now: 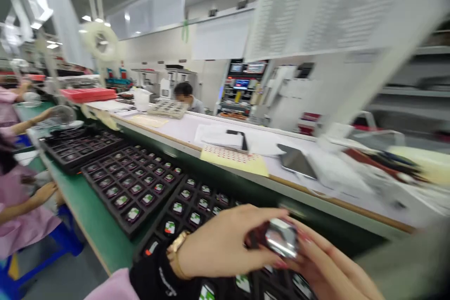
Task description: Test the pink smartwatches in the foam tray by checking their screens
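A small, rounded block (281, 237) with a mirror-bright metallic face sits between the fingertips of both hands. The left hand (220, 243) reaches in from the lower left, back of the hand up, its thumb and forefinger curved around the block and pinching it. The right hand (330, 262) comes from the lower right, its fingers slanting up against the block's other side; whether they pinch it too, I cannot tell. A gold-coloured metal band (177, 251) circles the left wrist above a black cuff (149, 272).

Below the fingers lies a black compartment tray (162, 207), its square pockets holding small pieces with green-and-white faces. Left of the fingers, a second, similarly filled tray (131, 229) rests on the smooth green table (94, 211). Beyond the fingertips, a dotted yellow sheet (234, 160) and a dark, glossy phone (298, 161) lie on a raised pale shelf (183, 136).
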`<action>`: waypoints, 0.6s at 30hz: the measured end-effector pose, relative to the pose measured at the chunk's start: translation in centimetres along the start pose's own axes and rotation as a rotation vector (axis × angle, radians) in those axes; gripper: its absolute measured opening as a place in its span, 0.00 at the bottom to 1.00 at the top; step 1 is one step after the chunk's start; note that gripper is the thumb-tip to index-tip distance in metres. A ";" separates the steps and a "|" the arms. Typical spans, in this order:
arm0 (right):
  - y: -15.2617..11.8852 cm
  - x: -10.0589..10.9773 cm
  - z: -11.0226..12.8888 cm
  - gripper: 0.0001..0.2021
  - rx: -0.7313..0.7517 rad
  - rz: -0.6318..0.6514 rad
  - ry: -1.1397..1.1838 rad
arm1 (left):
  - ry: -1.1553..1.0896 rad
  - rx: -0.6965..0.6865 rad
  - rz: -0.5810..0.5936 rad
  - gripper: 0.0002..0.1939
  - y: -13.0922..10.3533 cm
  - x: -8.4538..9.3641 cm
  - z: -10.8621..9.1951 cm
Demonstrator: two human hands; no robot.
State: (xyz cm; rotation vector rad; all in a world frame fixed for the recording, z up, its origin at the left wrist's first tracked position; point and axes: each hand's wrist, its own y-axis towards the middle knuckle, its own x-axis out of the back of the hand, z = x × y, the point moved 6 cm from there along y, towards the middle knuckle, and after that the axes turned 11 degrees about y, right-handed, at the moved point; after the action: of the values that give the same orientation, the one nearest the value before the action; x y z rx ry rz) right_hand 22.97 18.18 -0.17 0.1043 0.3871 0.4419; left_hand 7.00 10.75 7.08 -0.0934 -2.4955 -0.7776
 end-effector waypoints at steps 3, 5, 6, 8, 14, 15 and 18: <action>-0.7 -2.3 1.7 0.23 -0.034 -0.032 0.041 | 0.013 0.112 -0.035 0.32 0.2 0.2 0.7; -0.3 -3.6 2.6 0.26 -0.017 0.005 0.034 | 0.059 0.145 -0.051 0.32 0.6 0.3 1.4; 0.0 -4.1 2.9 0.27 -0.010 0.030 0.048 | 0.095 0.152 -0.060 0.32 0.8 0.3 1.7; 0.4 -4.5 3.3 0.27 0.016 0.076 0.069 | 0.151 0.119 -0.072 0.30 1.2 0.4 2.2; 0.0 -4.6 4.0 0.20 0.120 0.157 0.054 | 0.181 0.088 -0.169 0.28 1.1 1.0 2.6; -0.2 -4.6 4.3 0.18 0.175 0.151 0.018 | 0.159 0.087 -0.198 0.28 1.0 1.1 2.6; -0.7 -4.7 5.2 0.24 0.370 0.139 -0.154 | 0.102 0.101 -0.256 0.29 0.9 1.5 2.6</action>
State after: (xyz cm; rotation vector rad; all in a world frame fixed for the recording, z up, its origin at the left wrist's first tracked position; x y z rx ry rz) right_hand 21.30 15.43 6.09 0.5239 0.3076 0.4922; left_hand 4.72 12.80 6.52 0.2989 -2.4724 -0.7347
